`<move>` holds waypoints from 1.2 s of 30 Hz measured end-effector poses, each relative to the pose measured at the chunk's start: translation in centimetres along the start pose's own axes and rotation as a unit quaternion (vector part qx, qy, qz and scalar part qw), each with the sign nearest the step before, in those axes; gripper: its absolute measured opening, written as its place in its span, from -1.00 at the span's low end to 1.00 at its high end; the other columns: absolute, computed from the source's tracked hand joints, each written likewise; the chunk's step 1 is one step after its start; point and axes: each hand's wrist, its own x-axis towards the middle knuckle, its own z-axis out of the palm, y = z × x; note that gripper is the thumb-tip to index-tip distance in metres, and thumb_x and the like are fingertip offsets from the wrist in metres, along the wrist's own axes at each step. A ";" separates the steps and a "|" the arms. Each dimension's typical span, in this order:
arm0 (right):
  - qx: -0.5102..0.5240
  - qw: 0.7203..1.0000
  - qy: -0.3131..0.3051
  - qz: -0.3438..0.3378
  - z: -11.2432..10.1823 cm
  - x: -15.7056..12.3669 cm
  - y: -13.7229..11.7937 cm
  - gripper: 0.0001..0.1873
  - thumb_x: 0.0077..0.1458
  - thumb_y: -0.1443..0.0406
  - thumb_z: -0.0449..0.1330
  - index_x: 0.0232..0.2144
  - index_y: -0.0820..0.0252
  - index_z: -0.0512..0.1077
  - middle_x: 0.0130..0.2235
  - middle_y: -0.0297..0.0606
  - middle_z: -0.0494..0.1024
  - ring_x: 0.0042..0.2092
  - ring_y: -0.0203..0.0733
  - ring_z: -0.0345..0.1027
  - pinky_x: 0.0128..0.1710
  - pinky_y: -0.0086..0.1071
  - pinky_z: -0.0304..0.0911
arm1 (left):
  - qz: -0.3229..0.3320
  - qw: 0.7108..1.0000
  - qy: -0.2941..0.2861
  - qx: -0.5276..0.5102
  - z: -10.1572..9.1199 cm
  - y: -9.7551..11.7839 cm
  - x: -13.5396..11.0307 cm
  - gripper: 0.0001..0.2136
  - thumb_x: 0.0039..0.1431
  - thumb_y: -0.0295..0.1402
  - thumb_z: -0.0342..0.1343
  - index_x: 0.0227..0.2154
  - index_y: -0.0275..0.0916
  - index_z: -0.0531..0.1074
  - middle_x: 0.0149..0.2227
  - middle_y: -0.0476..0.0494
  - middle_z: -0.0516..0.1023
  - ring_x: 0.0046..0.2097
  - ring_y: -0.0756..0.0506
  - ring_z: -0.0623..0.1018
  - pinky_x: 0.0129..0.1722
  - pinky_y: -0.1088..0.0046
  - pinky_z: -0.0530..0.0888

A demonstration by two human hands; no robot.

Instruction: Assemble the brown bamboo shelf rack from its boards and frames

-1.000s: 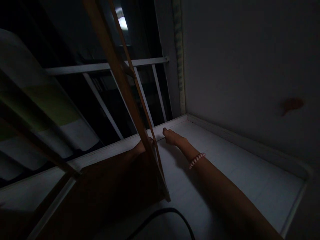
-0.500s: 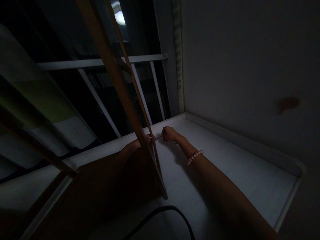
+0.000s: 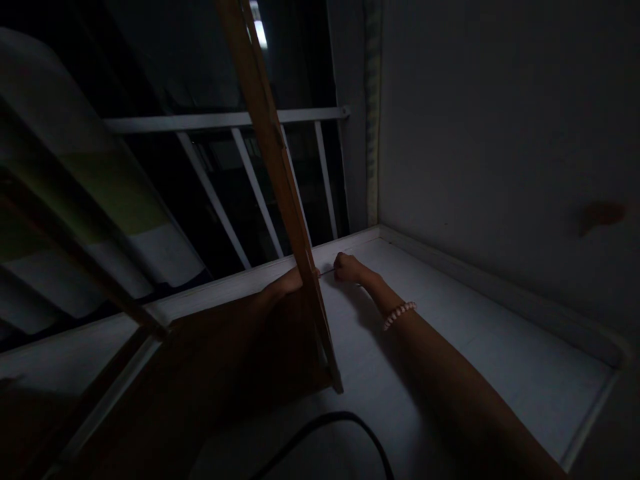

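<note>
My right hand [image 3: 347,268], with a beaded bracelet on its wrist, is closed around one end of a thin rod-like tool [image 3: 327,271]. The rod runs left to the edge of an upright wooden frame [image 3: 283,167]; its exact kind is too dark to make out. Reaching in from the left, my left hand [image 3: 290,281] is wrapped at the frame's lower part. A fingertip shows past the frame's right edge, while the other fingers are hidden behind the wood.
Below lies a white ledge [image 3: 425,333], edged by a raised border along the wall [image 3: 500,133]. A black cable [image 3: 330,419] loops in front. Behind are white railing bars [image 3: 215,122] at a dark window, and a striped curtain [image 3: 115,193] hangs at left.
The view has shifted left, so everything sits farther right. The wooden frame now appears more edge-on and covers more of my left hand. Both hands keep their places at it.
</note>
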 end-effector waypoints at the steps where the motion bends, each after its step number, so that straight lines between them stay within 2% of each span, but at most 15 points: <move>1: 0.007 1.000 0.006 0.000 0.1 0.0 0.0 -0.76 -0.25 0.57 0.14 -0.42 0.37 0.44 -0.42 -0.13 0.53 -0.35 -0.21 0.39 -0.43 -0.51 0.17 | 0.000 1.000 0.003 0.002 0.0 0.0 0.0 -0.71 0.11 -0.24 0.00 -0.20 -0.34 0.34 -0.21 -0.12 0.41 -0.23 -0.07 0.44 -0.26 0.33 0.44; 7: 0.076 0.995 0.056 0.014 0.8 0.5 0.7 -0.82 -0.12 0.52 0.08 -0.43 0.35 0.46 -0.46 -0.20 0.54 -0.41 -0.33 0.39 -0.41 -0.56 0.20 | 0.002 1.000 0.020 0.005 0.1 0.0 0.0 -0.71 0.10 -0.24 0.00 -0.20 -0.34 0.35 -0.22 -0.11 0.41 -0.24 -0.06 0.44 -0.27 0.33 0.44; 16: 0.151 0.984 0.093 0.025 1.6 0.9 1.4 -0.82 -0.07 0.40 0.08 -0.61 0.32 0.42 -0.59 -0.27 0.48 -0.50 -0.36 0.35 -0.47 -0.56 0.19 | 0.001 1.000 0.010 -0.003 0.1 -0.1 0.0 -0.72 0.11 -0.23 -0.01 -0.21 -0.34 0.35 -0.22 -0.12 0.41 -0.24 -0.05 0.44 -0.26 0.33 0.44; 19: 0.157 0.982 0.103 0.012 2.0 0.8 1.3 -0.87 -0.05 0.41 0.07 -0.43 0.31 0.42 -0.63 -0.35 0.43 -0.54 -0.38 0.32 -0.46 -0.56 0.19 | -0.002 1.000 0.001 -0.006 0.1 -0.3 0.1 -0.72 0.11 -0.24 -0.01 -0.19 -0.33 0.34 -0.20 -0.13 0.41 -0.22 -0.06 0.44 -0.25 0.32 0.43; 21: 0.161 0.981 0.112 -0.002 2.2 0.7 1.4 -0.74 -0.04 0.42 0.06 -0.22 0.28 0.33 -0.63 -0.43 0.41 -0.56 -0.38 0.29 -0.47 -0.54 0.19 | -0.006 1.000 -0.004 -0.009 0.0 -0.6 0.1 -0.72 0.11 -0.23 -0.01 -0.20 -0.33 0.34 -0.20 -0.13 0.41 -0.22 -0.06 0.44 -0.25 0.32 0.43; 23: 0.163 0.979 0.118 -0.020 2.4 0.6 1.5 -0.64 -0.05 0.43 0.05 -0.13 0.24 0.22 -0.63 -0.50 0.40 -0.59 -0.38 0.26 -0.49 -0.53 0.18 | -0.012 1.000 -0.011 -0.016 -0.1 -0.9 0.1 -0.73 0.11 -0.24 0.00 -0.22 -0.34 0.35 -0.23 -0.12 0.41 -0.23 -0.05 0.44 -0.25 0.32 0.43; 29: 0.145 0.978 0.133 -0.065 2.7 0.5 1.8 -0.90 -0.02 0.43 0.02 -0.39 0.21 0.27 -0.60 -0.45 0.36 -0.56 -0.39 0.23 -0.45 -0.52 0.15 | -0.027 0.998 -0.023 -0.049 -0.3 -1.6 0.0 -0.78 0.12 -0.27 -0.01 -0.33 -0.36 0.36 -0.34 -0.09 0.43 -0.31 0.00 0.45 -0.27 0.35 0.42; 36: 0.137 0.981 0.111 -0.084 2.5 0.7 2.2 -0.91 -0.08 0.45 0.07 -0.42 0.27 0.28 -0.56 -0.39 0.37 -0.52 -0.38 0.23 -0.47 -0.52 0.13 | -0.026 0.997 -0.014 -0.075 -0.1 -2.2 0.3 -0.75 0.09 -0.23 0.01 -0.35 -0.35 0.38 -0.41 -0.09 0.46 -0.33 -0.02 0.46 -0.24 0.31 0.40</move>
